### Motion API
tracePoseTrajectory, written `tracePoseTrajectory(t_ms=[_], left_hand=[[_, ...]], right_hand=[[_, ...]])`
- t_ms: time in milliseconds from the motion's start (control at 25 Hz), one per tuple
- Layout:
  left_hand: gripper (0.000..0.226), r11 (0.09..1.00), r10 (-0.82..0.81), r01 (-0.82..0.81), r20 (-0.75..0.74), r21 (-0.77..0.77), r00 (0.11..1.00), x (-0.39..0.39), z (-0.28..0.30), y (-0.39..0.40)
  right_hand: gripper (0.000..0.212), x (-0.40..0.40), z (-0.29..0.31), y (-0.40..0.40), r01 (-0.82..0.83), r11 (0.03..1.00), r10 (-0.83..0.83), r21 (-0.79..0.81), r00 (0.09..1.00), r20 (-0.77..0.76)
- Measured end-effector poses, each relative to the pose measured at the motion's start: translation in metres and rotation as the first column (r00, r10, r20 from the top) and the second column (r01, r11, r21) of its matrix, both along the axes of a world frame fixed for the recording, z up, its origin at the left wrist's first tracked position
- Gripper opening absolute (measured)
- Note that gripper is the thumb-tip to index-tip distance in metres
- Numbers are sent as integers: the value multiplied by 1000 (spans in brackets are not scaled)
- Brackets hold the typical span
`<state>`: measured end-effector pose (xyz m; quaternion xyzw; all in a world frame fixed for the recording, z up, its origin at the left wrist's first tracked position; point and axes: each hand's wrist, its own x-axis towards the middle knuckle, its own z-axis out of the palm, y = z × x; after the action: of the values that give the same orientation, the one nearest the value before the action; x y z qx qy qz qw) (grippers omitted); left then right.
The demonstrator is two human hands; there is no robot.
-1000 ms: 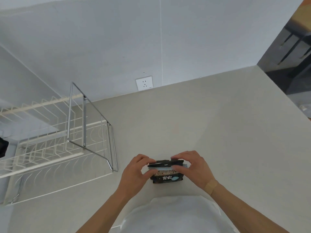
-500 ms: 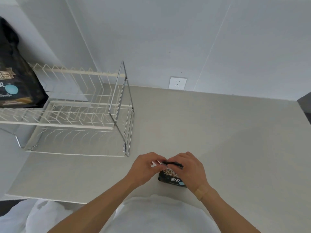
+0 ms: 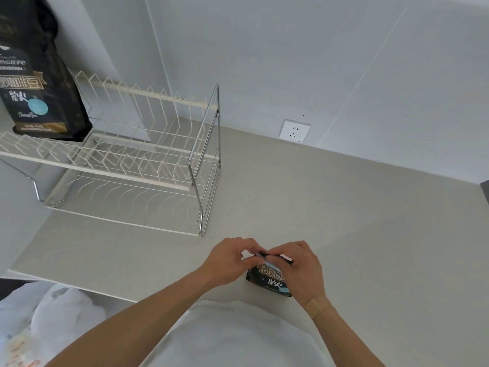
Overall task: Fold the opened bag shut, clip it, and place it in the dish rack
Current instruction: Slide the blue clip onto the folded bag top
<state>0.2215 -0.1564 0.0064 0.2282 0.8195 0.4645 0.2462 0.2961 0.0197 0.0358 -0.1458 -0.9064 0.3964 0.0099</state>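
A small black bag [image 3: 266, 280] with gold and blue print stands on the pale counter close to my body. Both hands are at its folded top edge. My left hand [image 3: 230, 260] pinches the left end of the fold, where a small white piece, which may be the clip, shows between my fingers. My right hand [image 3: 299, 268] covers the right part of the bag and grips its top. The white wire dish rack [image 3: 132, 165] stands to the upper left, about a forearm's length from the bag.
A larger black bag [image 3: 39, 83] of the same print stands upright in the rack's left end. A chrome frame [image 3: 209, 154] closes the rack's right side. A wall socket [image 3: 295, 131] sits above the counter's back edge. The counter's left front edge [image 3: 66, 283] borders white plastic bags.
The view has swung left, bringing the rack and the larger bag into sight. My hands stay on the small bag's top; the fingers have closed in tighter over the fold.
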Motion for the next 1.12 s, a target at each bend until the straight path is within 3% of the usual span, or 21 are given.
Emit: tracePoseTrajectory(t_ms=[280,680,880,1000,1120], left_hand=[[16,1000,-25,24,-68,-10,997,3,-6,-2],[16,981,-55,16,-199,-193,979,6,-14,-8],[27,978,-114,64,-255,-197,960,4,-11,-6],[28,982,-126,89,-227,-169,966,4,-7,4],[19,983,-114,81,-204,-165,972,5,-7,13]], right_hand=[[21,1,1,-3,12,999,-12,-40,1000,-6],[34,5,-3,-4,3,999,-4,-40,1000,-19],[10,3,0,3,-81,994,78,70,996,45],[9,6,0,3,-153,968,147,200,988,46],[4,7,-1,2,-108,980,101,165,994,47]])
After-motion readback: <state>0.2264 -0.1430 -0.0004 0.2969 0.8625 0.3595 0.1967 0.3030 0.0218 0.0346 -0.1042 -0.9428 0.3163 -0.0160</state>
